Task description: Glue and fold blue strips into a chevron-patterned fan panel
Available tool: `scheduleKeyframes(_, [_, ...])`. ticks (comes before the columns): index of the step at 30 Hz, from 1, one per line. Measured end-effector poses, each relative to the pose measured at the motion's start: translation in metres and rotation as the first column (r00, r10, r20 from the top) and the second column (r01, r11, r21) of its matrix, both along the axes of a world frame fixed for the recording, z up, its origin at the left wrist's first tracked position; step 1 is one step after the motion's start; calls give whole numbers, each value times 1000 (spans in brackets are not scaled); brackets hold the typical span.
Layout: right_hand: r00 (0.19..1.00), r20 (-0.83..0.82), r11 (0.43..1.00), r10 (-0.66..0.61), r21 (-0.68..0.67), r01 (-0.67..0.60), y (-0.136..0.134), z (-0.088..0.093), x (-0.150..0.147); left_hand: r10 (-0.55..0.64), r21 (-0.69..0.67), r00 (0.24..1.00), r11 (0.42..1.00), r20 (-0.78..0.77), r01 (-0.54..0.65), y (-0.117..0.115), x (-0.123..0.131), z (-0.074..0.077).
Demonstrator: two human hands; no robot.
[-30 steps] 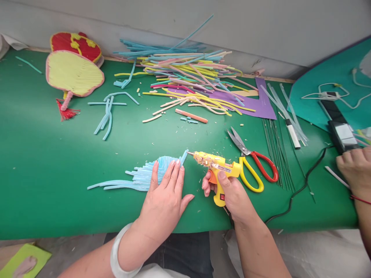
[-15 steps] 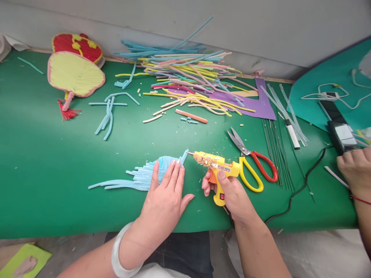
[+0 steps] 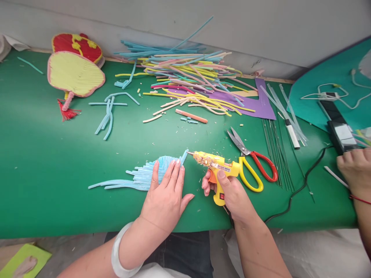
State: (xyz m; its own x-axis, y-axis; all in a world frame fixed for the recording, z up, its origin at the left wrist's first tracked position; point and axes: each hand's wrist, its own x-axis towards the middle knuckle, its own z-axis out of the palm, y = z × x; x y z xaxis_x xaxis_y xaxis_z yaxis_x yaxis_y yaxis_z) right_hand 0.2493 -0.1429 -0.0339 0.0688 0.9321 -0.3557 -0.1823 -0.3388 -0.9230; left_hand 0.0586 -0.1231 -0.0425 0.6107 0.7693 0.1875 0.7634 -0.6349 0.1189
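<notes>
The blue strips (image 3: 145, 175), lying on the green table (image 3: 43, 173), could skew if the palm above them slipped, and the nozzle of the yellow glue gun (image 3: 217, 164) might burn the nearby bare fingertips if it strayed leftward. The left hand (image 3: 164, 195) lies flat over the strips' right part, palm down, clasping nothing; the right hand (image 3: 236, 197) is wrapped around the gun's handle, fingers by the orange trigger (image 3: 212, 177).

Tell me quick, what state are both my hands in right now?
Left hand: open, laid flat on the light-blue strips.
Right hand: closed around the handle of the yellow glue gun.
</notes>
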Motion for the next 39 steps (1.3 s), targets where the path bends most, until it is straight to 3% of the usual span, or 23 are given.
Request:
scheduleKeyframes(11, [1000,14,1000,13,21,-14,0,-1,0,31,-26,994,999,104,-28,1,0,6])
scheduleKeyframes(16, [1000,12,1000,12,17,-12,0,1,0,47,45,943,997,328,-65,2,-13,17])
scheduleKeyframes(20, [1000,10,1000,5,19,-5,0,2,-1,114,88,878,981,466,-174,3,-39,21])
scheduleKeyframes(28, [998,55,1000,3,18,-4,-3,-1,0,126,113,912,976,391,-184,-7,-76,11])
scheduleKeyframes(34, [980,159,993,116,-23,-114,-23,7,-9,98,85,935,987,341,-135,-17,-77,5])
scheduleKeyframes(39, [943,241,972,232,-89,-216,-32,20,-22,50,75,931,994,361,-82,-7,-68,4])
